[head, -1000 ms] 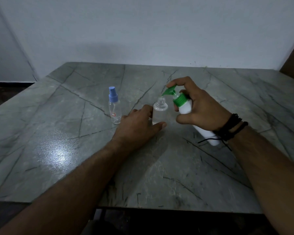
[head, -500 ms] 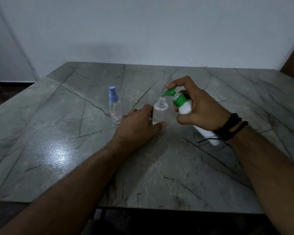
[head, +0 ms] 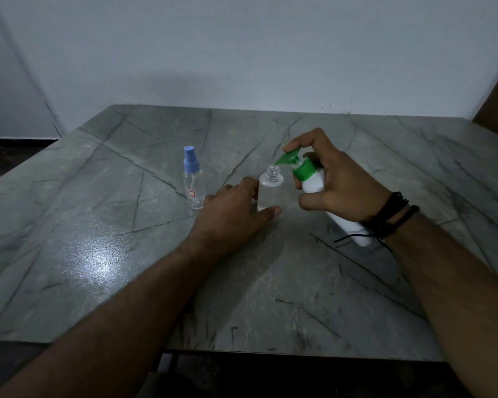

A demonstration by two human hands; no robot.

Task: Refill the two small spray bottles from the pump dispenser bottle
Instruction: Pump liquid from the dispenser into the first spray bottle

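A small clear spray bottle without its cap [head: 270,187] stands upright at the table's middle. My left hand [head: 236,211] holds its lower body between thumb and fingers. My right hand [head: 337,185] grips the white pump dispenser bottle [head: 314,180], tilted, with a finger on top of the green pump head [head: 288,159]. The green nozzle tip sits right over the open neck. A second small clear spray bottle [head: 194,185] with a blue spray cap stands upright to the left, apart from my hands.
The grey marble table [head: 127,254] has its front edge close to me. A pale wall rises behind it. Dark floor shows at the far left and a brown surface at the far right.
Almost nothing moved; my right finger stays on the green pump head over the open bottle. Both hands keep their holds.
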